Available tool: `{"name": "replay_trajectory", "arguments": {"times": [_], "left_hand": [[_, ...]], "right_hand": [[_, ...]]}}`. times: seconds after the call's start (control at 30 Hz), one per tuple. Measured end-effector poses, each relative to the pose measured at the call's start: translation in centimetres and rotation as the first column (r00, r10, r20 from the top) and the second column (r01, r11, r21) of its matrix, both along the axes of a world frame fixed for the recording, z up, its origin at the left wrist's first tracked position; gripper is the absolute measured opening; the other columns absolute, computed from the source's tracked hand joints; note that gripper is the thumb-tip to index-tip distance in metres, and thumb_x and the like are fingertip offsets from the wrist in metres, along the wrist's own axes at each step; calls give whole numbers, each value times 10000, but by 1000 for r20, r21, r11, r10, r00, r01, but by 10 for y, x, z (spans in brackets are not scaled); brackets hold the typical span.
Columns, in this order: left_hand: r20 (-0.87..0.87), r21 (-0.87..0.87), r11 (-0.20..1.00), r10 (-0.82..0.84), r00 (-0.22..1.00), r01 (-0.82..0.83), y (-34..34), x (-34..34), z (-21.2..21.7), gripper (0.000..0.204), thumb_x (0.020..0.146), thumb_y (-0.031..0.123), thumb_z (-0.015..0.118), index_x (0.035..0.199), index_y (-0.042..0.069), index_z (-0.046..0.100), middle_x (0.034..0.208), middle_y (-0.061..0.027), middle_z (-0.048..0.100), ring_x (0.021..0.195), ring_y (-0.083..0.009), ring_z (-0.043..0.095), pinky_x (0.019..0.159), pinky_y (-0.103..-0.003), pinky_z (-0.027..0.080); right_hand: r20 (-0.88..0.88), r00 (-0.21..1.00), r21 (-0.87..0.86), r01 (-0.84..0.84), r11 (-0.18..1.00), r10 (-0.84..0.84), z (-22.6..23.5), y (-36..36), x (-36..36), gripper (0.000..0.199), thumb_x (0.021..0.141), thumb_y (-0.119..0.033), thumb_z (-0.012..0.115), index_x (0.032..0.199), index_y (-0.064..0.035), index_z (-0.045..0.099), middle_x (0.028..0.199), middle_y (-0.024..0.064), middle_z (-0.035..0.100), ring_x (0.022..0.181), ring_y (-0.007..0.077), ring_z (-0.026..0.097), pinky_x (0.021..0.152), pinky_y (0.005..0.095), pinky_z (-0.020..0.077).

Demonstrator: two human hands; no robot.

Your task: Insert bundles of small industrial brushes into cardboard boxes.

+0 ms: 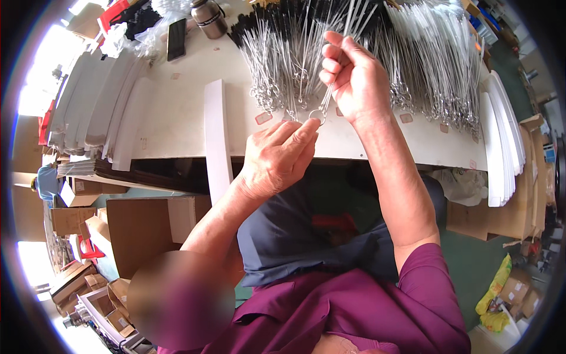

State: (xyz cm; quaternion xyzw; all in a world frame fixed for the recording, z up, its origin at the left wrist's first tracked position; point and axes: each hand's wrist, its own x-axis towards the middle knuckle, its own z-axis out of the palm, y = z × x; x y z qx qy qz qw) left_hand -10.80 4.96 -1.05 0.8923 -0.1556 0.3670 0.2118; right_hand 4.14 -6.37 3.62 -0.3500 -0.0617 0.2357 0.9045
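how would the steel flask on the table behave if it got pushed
The steel flask looks stiff, judging by its shiny metal body. It seems to stand on its base, so a high push might tip it. Once down, its rounded sides would probably let it roll.

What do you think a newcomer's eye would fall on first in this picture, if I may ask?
Probably the dense heap of thin wire rods with looped ends, across the middle and right of the table. In front of it, the right hand holds a few wires while the left hand pinches a metal ring near their lower ends. The purple shirt stands out at the bottom.
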Motion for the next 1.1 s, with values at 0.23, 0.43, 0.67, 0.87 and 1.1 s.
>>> {"name": "replay_trajectory", "arguments": {"times": [0.23,0.43,0.67,0.87,1.1], "left_hand": [[-212,-145,980,-165,963,136,-53,-5,-5,419,817,12,766,1219,37,649,890,-130,713,731,-287,705,623,-376,559],[-492,-466,858,-455,742,218,-118,-7,-14,554,839,79,784,1350,50,573,936,-142,708,789,-268,719,697,-362,598],[-575,-397,879,-461,676,262,-128,26,-19,381,874,60,747,1239,10,649,912,-117,709,781,-196,710,696,-340,585],[-528,-322,926,-349,774,198,-143,116,-21,249,905,125,703,1102,-26,699,808,-140,727,737,-224,730,700,-352,581],[-516,-201,976,-173,839,77,-206,202,-29,332,825,264,758,1009,-12,742,836,-206,728,805,-352,736,770,-418,584]], "right_hand": [[75,984,98,154,983,-161,-14,-74,-7,275,1097,-225,476,1098,10,619,692,-2,479,529,85,365,456,254,290],[84,920,-115,391,913,-384,-24,-147,-8,318,1108,-289,471,1111,-18,637,656,-61,374,522,52,297,447,234,243],[155,826,-328,560,761,-541,-64,-245,27,303,1089,-289,536,1086,-13,661,633,-65,376,495,43,293,417,230,233],[195,756,-505,624,596,-625,-109,-277,39,294,1087,-328,537,1012,-55,618,646,-73,374,494,39,291,447,249,231],[239,754,-447,645,620,-612,-113,-273,37,328,1091,-350,530,989,-50,614,625,-89,323,497,26,242,445,241,199]]}}
